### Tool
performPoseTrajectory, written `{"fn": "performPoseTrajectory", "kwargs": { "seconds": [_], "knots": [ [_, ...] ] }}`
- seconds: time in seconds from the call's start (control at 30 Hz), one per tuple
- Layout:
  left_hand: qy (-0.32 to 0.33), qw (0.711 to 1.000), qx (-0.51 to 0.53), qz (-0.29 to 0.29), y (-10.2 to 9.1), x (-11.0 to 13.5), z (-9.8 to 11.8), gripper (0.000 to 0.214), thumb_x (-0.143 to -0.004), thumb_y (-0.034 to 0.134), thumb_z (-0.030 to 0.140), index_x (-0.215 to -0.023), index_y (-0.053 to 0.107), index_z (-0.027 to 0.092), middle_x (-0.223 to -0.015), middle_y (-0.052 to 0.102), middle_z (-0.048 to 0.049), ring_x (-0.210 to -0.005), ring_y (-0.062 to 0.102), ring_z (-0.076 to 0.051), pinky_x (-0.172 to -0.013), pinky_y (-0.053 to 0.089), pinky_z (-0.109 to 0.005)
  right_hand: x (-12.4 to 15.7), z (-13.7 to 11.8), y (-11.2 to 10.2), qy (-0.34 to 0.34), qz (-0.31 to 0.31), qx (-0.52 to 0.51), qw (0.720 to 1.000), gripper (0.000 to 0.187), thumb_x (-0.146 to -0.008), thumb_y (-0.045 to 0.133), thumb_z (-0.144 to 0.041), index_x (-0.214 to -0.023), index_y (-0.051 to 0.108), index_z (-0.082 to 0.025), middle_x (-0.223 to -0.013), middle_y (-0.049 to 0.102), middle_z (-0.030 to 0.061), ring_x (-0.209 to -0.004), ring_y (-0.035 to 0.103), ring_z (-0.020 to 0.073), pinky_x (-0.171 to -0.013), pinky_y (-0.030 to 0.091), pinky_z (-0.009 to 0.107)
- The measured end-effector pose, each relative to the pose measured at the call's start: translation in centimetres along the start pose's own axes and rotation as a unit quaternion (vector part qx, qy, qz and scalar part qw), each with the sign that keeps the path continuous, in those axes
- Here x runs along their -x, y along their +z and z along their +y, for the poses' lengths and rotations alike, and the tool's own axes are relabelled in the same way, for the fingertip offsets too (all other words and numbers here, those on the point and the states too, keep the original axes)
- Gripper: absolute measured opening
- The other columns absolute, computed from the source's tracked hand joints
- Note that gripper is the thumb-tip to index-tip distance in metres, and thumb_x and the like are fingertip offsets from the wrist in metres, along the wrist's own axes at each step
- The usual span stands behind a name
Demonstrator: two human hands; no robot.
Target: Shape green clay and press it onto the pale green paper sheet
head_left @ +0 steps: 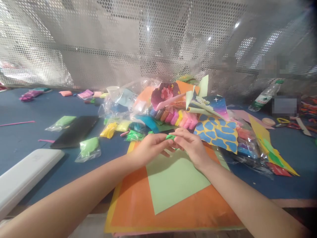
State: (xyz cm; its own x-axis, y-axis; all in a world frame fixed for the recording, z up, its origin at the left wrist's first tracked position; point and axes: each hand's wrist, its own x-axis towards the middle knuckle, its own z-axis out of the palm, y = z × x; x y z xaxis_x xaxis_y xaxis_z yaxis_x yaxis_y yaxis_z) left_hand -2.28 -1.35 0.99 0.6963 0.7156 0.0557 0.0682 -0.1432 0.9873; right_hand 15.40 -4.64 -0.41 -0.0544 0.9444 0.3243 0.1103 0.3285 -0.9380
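Between the fingertips of both hands is a small lump of green modelling clay (170,137). My left hand (153,145) pinches it from the left, fingers bent together. From the other side my right hand (189,143) grips it with thumb and fingers. Both hands hover over a pale green sheet of paper (175,185), which lies askew on a larger orange sheet (133,205). Just behind the left hand sits a bag of bright green clay (135,136). A paper with blue patches on yellow (216,132) lies beyond the right hand.
Packs of coloured clay (177,118) and crumpled papers pile up behind the hands. On the left are a white case (29,175), a black flat object (75,132) and bagged light green clay (89,147). A plastic bottle (266,96) and scissors (283,121) are at right.
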Motion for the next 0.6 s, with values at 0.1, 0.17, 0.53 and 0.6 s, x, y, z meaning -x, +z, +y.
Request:
{"fn": "performPoseTrajectory", "kwargs": {
  "seconds": [0.1, 0.17, 0.53, 0.6],
  "knots": [
    [-0.015, 1.0, 0.015, -0.006, -0.03, 0.14, -0.13, 0.028, -0.09, 0.053, 0.039, -0.096, 0.066, 0.015, -0.092, 0.071, -0.0074, -0.092, 0.067, -0.02, -0.076, 0.057, -0.033, 0.07, 0.16, 0.17, -0.013, 0.003, 0.008, 1.0, 0.012, -0.078, 0.069, -0.035, -0.086, 0.075, -0.028, -0.089, 0.054, 0.0028, -0.08, 0.053, 0.0163, -0.06, 0.045, 0.027],
    [-0.017, 0.999, 0.032, -0.025, 0.04, 0.21, -0.11, 0.028, -0.089, 0.056, 0.038, -0.103, 0.065, 0.015, -0.103, 0.07, -0.0087, -0.104, 0.065, -0.022, -0.081, 0.056, -0.035, 0.15, 0.31, 0.19, -0.055, 0.039, 0.035, 0.997, 0.008, -0.078, 0.069, -0.031, -0.082, 0.075, -0.028, -0.087, 0.055, 0.003, -0.083, 0.054, 0.0173, -0.063, 0.046, 0.028],
    [-0.065, 0.984, 0.163, 0.014, 0.01, -0.26, -0.37, 0.034, -0.084, 0.063, 0.046, -0.093, 0.065, 0.013, -0.099, 0.071, -0.0113, -0.101, 0.066, -0.024, -0.079, 0.056, -0.031, 0.11, 0.36, -0.36, -0.045, 0.01, 0.035, 0.998, 0.022, -0.087, 0.058, -0.033, -0.104, 0.072, -0.033, -0.112, 0.058, 0.0035, -0.108, 0.053, 0.0205, -0.086, 0.047, 0.034],
    [-0.061, 0.987, 0.147, 0.004, 0.02, -0.11, -0.26, 0.033, -0.086, 0.06, 0.044, -0.096, 0.065, 0.013, -0.102, 0.07, -0.0111, -0.102, 0.066, -0.024, -0.079, 0.057, -0.033, -0.07, 0.55, -0.22, -0.024, 0.002, 0.025, 0.999, 0.019, -0.084, 0.062, -0.035, -0.1, 0.073, -0.031, -0.109, 0.06, 0.0037, -0.109, 0.053, 0.0208, -0.085, 0.046, 0.033]
  ]
}}
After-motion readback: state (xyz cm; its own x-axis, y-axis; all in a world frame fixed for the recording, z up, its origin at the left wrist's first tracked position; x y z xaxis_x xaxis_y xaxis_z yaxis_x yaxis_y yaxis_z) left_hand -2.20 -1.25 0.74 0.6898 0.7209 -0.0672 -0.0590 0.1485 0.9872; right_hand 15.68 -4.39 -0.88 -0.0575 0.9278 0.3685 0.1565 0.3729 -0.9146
